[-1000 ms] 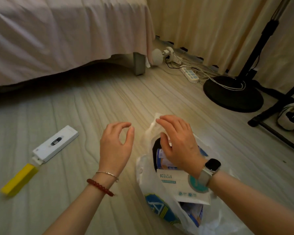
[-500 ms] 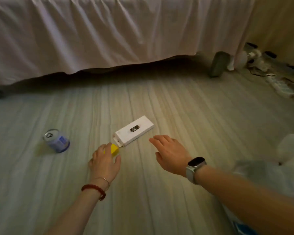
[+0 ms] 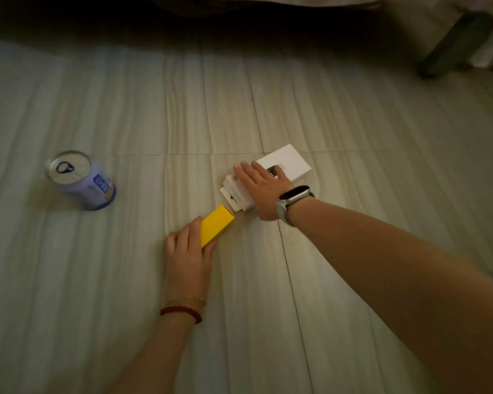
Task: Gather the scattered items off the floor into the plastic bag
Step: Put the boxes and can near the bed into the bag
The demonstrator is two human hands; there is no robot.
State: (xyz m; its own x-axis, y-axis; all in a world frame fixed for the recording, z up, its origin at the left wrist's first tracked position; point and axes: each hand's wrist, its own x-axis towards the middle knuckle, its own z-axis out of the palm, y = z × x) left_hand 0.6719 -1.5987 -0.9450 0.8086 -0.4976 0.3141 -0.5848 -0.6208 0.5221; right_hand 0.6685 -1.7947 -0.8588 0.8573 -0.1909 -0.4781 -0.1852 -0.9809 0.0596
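Your left hand [image 3: 190, 251] is down on the floor [image 3: 97, 280] w/ fingers curled round the near end of the yellow box [image 3: 215, 224], gripping it; the box lies flat, far end pointing up-right. Your right hand [image 3: 261, 191] lies palm-down on the white box [image 3: 289, 160], fingers straight and spread over its middle, not curled, so no real grip there. The white box lies flat on the floor, its near end just beside the yellow box's far end; can't tell if they touch. A can [image 3: 81, 180] sits well apart to the left, top w/ pull tab facing you. The plastic bag isn't in view. You've a watch [image 3: 292, 200] on the right wrist, red bead bracelet [image 3: 182, 311] on the left. Bed leg [image 3: 450, 46] at top right.
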